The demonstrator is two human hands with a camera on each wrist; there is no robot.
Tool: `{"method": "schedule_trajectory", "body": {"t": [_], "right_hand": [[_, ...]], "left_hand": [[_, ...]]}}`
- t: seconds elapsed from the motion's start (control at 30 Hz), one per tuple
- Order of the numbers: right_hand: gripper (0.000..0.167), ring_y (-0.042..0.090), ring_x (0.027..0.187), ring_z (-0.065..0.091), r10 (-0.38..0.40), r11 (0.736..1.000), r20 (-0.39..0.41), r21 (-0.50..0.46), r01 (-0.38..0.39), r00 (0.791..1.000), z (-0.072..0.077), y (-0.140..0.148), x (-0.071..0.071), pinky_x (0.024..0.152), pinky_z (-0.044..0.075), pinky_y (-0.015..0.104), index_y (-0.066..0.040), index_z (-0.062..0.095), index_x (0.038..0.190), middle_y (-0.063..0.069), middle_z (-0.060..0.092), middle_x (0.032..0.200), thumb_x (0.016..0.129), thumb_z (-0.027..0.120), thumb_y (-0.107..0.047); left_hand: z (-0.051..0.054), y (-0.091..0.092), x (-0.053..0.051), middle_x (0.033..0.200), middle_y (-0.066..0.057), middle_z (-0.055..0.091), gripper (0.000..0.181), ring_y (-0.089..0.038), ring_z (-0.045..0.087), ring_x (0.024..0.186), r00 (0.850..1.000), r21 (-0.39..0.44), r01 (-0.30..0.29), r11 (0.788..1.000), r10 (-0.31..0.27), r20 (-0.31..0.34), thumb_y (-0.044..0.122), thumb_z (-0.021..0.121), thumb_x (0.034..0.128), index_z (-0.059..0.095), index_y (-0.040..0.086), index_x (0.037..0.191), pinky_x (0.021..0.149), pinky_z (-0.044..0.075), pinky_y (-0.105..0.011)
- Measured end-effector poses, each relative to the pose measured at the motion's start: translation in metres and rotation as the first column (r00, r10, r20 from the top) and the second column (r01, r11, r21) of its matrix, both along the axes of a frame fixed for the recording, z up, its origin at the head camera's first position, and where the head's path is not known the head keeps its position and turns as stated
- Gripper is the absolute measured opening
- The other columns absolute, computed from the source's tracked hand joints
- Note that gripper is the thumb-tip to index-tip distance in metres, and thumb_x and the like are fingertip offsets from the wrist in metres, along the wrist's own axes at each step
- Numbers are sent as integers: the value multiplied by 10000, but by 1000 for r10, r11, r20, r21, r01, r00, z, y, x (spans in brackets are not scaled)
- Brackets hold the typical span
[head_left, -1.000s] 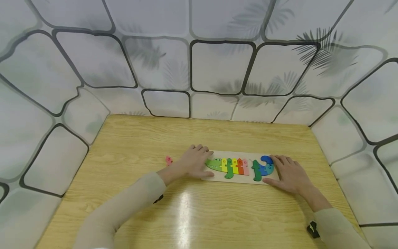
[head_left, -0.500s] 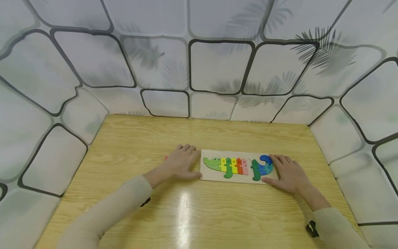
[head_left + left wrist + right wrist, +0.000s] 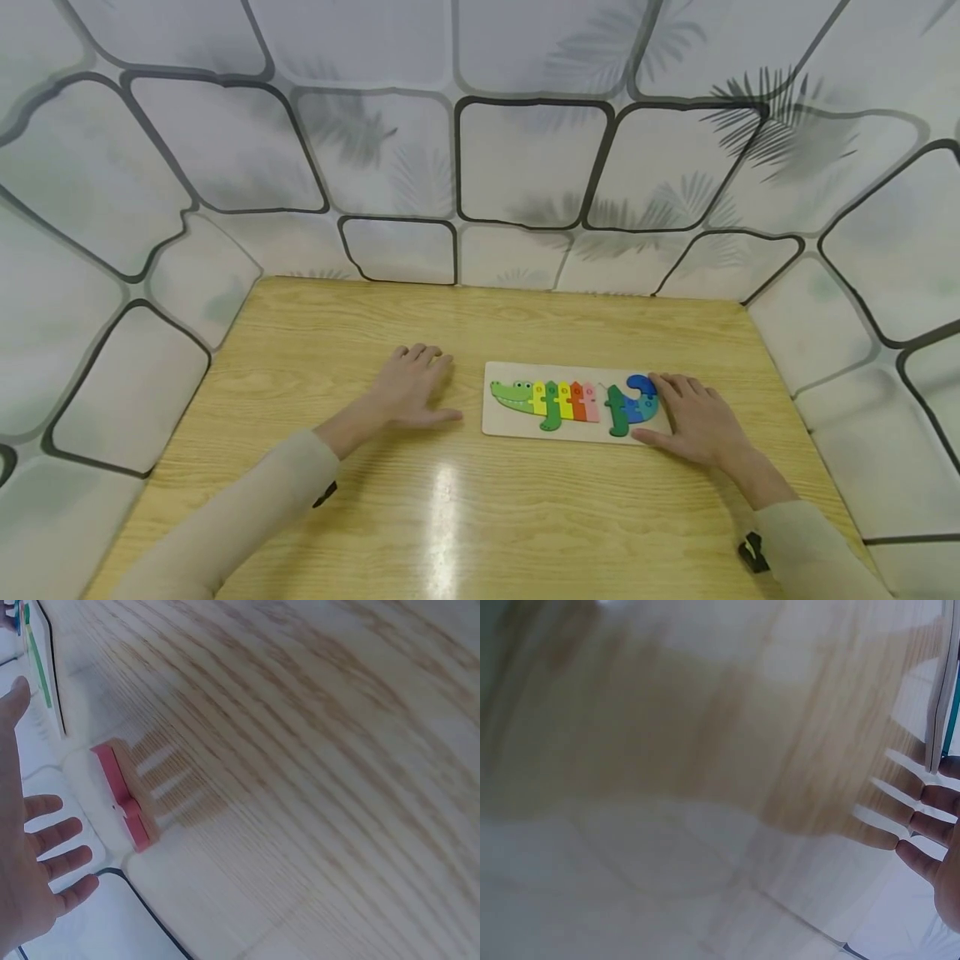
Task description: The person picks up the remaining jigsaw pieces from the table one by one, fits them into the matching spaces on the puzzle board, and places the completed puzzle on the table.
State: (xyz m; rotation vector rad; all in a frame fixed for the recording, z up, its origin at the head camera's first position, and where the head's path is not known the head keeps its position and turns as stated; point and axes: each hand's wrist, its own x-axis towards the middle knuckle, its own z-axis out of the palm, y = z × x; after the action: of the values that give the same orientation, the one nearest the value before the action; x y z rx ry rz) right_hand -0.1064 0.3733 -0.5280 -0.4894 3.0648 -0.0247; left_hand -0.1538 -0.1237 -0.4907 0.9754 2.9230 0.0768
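Observation:
A pale wooden puzzle board [image 3: 502, 422] lies on the table, bearing a crocodile of coloured pieces: green head [image 3: 513, 394], yellow, green, orange and pink body pieces, and a blue tail [image 3: 641, 396]. Between the pink piece and the rear green leg [image 3: 618, 412] shows a bare gap. My right hand [image 3: 697, 421] rests at the board's right end, fingers spread, thumb on the near edge. Left of the board, my left hand [image 3: 397, 392] hovers with spread fingers, holding nothing. Under it, a loose pink puzzle piece [image 3: 124, 799] stands on the table in the left wrist view; the hand hides it from the head view.
The wood-grain table [image 3: 375, 317] meets a patterned backdrop [image 3: 532, 167] at the back and both sides. Light reflects off the tabletop in front of the board. Dark wrist devices [image 3: 753, 552] show under both sleeves.
My left hand has left the board's left end and moved left, over the pink piece, which it now covers in the head view. My right hand stays in place.

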Motion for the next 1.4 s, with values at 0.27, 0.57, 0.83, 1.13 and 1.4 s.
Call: {"method": "schedule_trajectory", "body": {"t": [0.27,0.57,0.83,1.13,1.4], "right_hand": [[1084,493,1380,493,-3,1000,4,6,3,1000,-1,1,-1,1102,428,704,-23,408,1594,245,512,1532,870,613,-803],[1073,487,1371,503,-4,1000,-13,-1,3,1000,-1,1,0,1096,440,694,-29,427,1585,238,525,1521,861,631,-795],[1081,487,1387,494,-3,1000,-2,3,3,1000,-1,1,-1,1102,437,697,-27,410,1596,240,516,1533,867,625,-796],[1083,490,1387,491,5,1000,-5,6,-5,1000,-3,2,-1,1095,436,701,-19,410,1593,244,512,1533,870,622,-797],[1082,484,1381,498,5,1000,-11,5,-5,1000,-4,3,-1,1089,445,694,-25,411,1593,238,517,1528,867,623,-799]], "left_hand": [[-2,-17,6,1475,-200,586,962,-416,549,1368,997,27,-70,997,70,-36,774,624,881,535,53,1513,1118,455,-606],[-9,-35,11,1439,-208,609,881,-433,557,1357,990,68,-126,990,130,-59,768,643,867,597,78,1413,1088,470,-624],[-13,-45,18,1396,-190,624,845,-424,571,1319,982,82,-168,982,174,-76,769,655,854,615,87,1350,1055,488,-618],[-19,-53,24,1347,-174,641,855,-395,597,1271,976,48,-185,982,189,-110,786,619,873,629,67,1336,1016,521,-582],[-24,-55,26,1293,-150,647,778,-377,603,1225,971,35,-199,979,202,-129,773,619,883,657,78,1231,959,532,-548]]}}
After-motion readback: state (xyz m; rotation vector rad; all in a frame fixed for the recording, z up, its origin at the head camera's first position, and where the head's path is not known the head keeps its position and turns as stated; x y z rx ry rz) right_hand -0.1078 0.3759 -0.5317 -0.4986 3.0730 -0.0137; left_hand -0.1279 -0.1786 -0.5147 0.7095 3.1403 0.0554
